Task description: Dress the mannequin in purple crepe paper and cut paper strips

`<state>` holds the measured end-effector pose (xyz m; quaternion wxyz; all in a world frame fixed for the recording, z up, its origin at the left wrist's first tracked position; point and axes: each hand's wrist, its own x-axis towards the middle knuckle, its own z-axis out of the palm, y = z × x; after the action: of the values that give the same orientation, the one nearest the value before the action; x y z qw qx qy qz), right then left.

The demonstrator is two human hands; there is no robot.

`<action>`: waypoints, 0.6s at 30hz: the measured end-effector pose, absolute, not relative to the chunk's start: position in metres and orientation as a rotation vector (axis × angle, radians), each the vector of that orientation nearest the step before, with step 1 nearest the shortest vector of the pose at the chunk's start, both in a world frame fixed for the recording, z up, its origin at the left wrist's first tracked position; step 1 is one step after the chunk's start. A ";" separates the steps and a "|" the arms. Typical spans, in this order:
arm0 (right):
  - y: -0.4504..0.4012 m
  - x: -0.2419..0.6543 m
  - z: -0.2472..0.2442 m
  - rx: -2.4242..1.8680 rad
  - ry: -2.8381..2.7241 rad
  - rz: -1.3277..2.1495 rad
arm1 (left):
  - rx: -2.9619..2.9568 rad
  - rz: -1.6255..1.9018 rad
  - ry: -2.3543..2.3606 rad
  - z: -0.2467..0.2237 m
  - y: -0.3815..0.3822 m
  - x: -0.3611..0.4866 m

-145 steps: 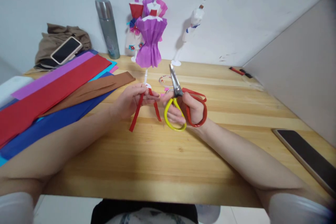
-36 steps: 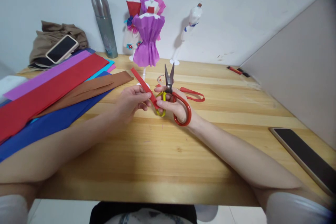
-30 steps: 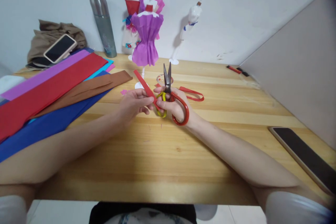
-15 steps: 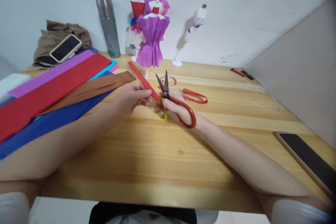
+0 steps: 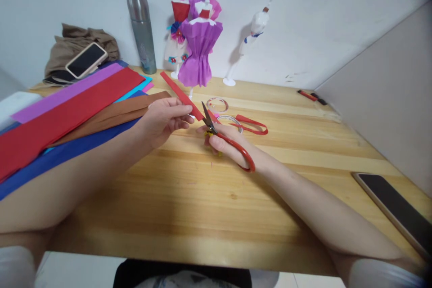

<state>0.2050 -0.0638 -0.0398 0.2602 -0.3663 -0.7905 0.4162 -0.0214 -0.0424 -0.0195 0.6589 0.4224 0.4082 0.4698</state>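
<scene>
Between the thumb and fingers of my left hand [image 5: 170,119] is a narrow red paper strip [image 5: 178,92], slanting from upper left down to the scissors. My right hand [image 5: 226,139] grips the scissors [image 5: 238,148], which have red and yellow handles and dark blades. The parted blades sit at the strip's lower right end; whether they touch it is hard to tell. Just beyond my right hand lie a red loop of strip [image 5: 253,125], a tape roll [image 5: 230,119] and another patterned tape ring [image 5: 218,104].
Folded coloured paper sheets [image 5: 74,117] cover the left side, with a phone [image 5: 87,60] on brown cloth [image 5: 64,54] behind. A flask [image 5: 142,36], a purple-dressed mannequin [image 5: 200,49] and a leaning white mannequin [image 5: 258,27] stand along the wall. Another phone [image 5: 391,207] lies right.
The scissor blades have turned toward the upper left and come to the strip's lower end. My left hand has shifted slightly up with the strip. The view has moved slightly.
</scene>
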 end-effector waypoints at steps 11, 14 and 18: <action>-0.063 0.202 -0.038 -1.025 -2.171 1.107 | 0.978 1.054 0.924 -0.021 -0.041 -0.023; -0.061 0.202 -0.041 -1.006 -2.175 1.096 | 0.998 1.047 0.928 -0.023 -0.040 -0.023; -0.059 0.203 -0.046 -0.990 -2.151 1.105 | 1.015 1.052 0.939 -0.024 -0.040 -0.023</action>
<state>0.2031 -0.0590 -0.0462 0.2613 -0.3657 -0.7946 0.4083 -0.0228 -0.0402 -0.0244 0.6458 0.4461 0.4126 0.4623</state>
